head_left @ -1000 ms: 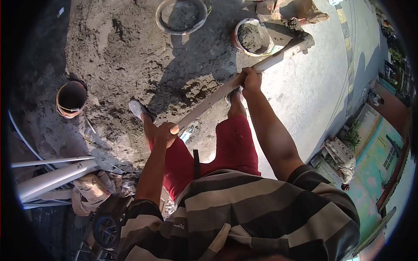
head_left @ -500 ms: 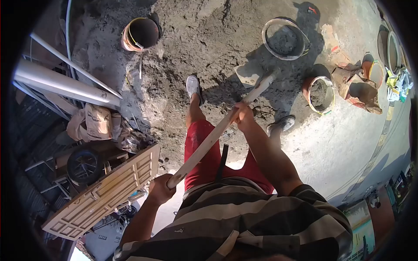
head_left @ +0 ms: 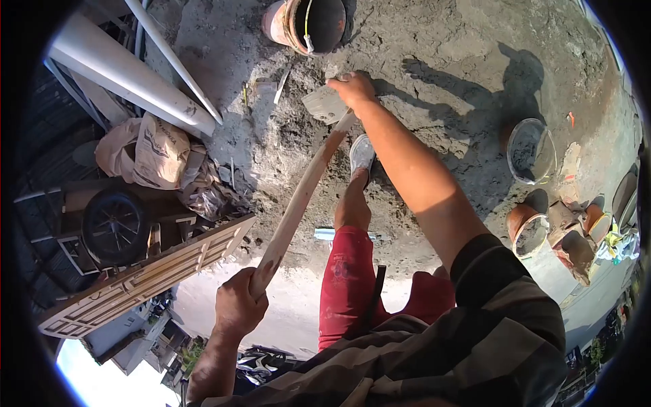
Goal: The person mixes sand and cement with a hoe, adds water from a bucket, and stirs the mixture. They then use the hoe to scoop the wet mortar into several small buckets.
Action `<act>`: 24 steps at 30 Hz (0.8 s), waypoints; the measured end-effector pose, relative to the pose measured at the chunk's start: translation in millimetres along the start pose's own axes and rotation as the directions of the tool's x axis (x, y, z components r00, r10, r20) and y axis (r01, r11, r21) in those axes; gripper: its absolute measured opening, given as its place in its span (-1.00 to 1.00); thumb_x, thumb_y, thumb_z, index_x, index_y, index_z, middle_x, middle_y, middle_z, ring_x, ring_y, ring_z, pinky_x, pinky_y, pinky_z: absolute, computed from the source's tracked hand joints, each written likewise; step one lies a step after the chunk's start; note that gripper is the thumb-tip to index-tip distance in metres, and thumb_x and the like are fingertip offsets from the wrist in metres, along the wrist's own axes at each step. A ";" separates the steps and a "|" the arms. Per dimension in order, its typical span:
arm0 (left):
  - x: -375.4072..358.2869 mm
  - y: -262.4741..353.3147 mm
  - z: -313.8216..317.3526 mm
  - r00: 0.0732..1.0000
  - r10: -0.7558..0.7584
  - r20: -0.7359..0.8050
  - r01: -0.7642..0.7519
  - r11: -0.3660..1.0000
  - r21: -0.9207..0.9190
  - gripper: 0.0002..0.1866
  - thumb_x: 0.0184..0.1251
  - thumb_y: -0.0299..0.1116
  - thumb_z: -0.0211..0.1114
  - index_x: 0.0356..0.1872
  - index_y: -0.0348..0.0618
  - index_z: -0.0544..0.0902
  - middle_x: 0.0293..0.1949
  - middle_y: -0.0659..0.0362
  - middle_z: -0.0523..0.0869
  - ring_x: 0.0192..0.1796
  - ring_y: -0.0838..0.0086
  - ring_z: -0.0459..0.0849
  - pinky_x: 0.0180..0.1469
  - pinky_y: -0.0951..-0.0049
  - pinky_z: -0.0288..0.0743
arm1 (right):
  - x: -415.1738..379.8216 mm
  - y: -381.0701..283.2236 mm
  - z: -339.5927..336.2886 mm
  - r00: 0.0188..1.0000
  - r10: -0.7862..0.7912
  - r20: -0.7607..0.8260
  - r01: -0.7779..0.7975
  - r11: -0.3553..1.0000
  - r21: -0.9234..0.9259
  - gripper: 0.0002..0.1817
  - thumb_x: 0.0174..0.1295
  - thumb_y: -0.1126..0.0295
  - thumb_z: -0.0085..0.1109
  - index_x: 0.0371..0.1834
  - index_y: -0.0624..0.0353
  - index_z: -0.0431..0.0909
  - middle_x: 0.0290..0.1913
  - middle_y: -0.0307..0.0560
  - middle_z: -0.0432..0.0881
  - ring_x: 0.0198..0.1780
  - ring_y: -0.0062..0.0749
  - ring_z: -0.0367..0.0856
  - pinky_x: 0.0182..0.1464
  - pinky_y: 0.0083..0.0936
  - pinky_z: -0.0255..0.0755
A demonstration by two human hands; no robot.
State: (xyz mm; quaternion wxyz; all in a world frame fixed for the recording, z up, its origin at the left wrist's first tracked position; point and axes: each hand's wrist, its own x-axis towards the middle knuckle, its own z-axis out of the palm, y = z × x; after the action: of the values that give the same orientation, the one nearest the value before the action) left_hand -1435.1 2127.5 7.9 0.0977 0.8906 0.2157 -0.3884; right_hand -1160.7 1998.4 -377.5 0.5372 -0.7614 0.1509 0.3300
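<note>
A long pale wooden handle runs slantwise across my front, part of a hoe [head_left: 296,197] with a flat, mud-smeared blade [head_left: 324,105] at its far end. My left hand [head_left: 241,300] is wrapped round the near end of the handle. With the arm stretched out, my right hand [head_left: 354,89] is closed at the far end, right beside the blade; its grip is partly hidden. Under the blade lies rough, wet grey mortar [head_left: 400,146]. Just beyond the blade, to the upper left, stands a bucket [head_left: 285,26] with a wire handle.
Pipes [head_left: 129,74] and cement bags [head_left: 159,149] lie at left. Below them are a wheel [head_left: 116,227] and a panelled wooden door [head_left: 146,288]. A mortar-filled tub [head_left: 531,150], another bucket [head_left: 521,227] and a torn paper bag [head_left: 575,252] stand at right. My shoe [head_left: 362,150] is on the mortar.
The hoe blade has swung left, toward the bucket. My right hand has shifted from mid-handle to the blade end. My left hand keeps the near end, and my view has turned left.
</note>
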 end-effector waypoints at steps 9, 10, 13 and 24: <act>47.4 35.4 -64.4 0.996 -0.080 0.049 0.091 0.959 -0.269 -0.37 -0.16 -0.41 0.53 0.07 -0.23 0.55 -0.22 -0.08 0.73 -0.16 0.11 0.76 -0.11 0.25 0.63 | 179.1 -71.2 139.6 0.901 -0.132 -0.413 0.057 0.981 -0.188 -0.12 -0.28 -0.05 0.60 0.09 0.20 0.44 0.11 0.16 0.57 0.12 -0.05 0.61 0.10 -0.25 0.55; 42.2 27.7 -53.9 0.995 -0.078 -0.058 0.053 0.936 -0.347 -0.52 -0.02 -0.36 0.44 0.03 -0.12 0.63 -0.27 0.02 0.73 -0.28 0.26 0.74 -0.25 0.35 0.58 | 182.3 -69.9 146.1 0.846 -0.241 -0.475 0.111 0.952 -0.285 -0.18 -0.27 -0.06 0.59 0.05 0.17 0.48 0.06 0.15 0.61 0.07 -0.05 0.64 0.07 -0.25 0.57; 50.2 44.5 -58.8 0.982 -0.087 -0.165 0.022 0.934 -0.357 -0.46 -0.11 -0.44 0.47 0.04 -0.11 0.62 -0.26 0.01 0.73 -0.28 0.28 0.73 -0.23 0.34 0.57 | 202.0 -65.9 148.3 0.896 -0.280 -0.344 0.207 0.950 -0.233 -0.35 -0.22 -0.05 0.53 -0.09 0.09 0.59 -0.12 0.07 0.71 -0.08 -0.05 0.71 -0.03 -0.23 0.59; 52.5 71.2 -61.3 0.999 -0.024 -0.034 0.013 0.956 -0.291 -0.43 -0.07 -0.50 0.44 0.08 -0.23 0.54 -0.26 -0.08 0.71 -0.24 0.17 0.73 -0.13 0.31 0.57 | 53.4 -59.3 -78.0 0.866 -0.447 -0.224 0.431 0.895 -0.116 -0.59 -0.05 0.11 0.45 -0.32 0.23 0.62 -0.41 -0.01 0.70 -0.38 -0.30 0.68 -0.25 -0.38 0.54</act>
State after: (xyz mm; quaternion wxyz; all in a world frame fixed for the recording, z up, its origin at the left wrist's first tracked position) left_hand -1330.7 2101.4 11.5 0.2201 0.8715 0.2805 -0.3368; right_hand -1060.2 1955.9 -354.3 0.5513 -0.8269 0.0286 0.1074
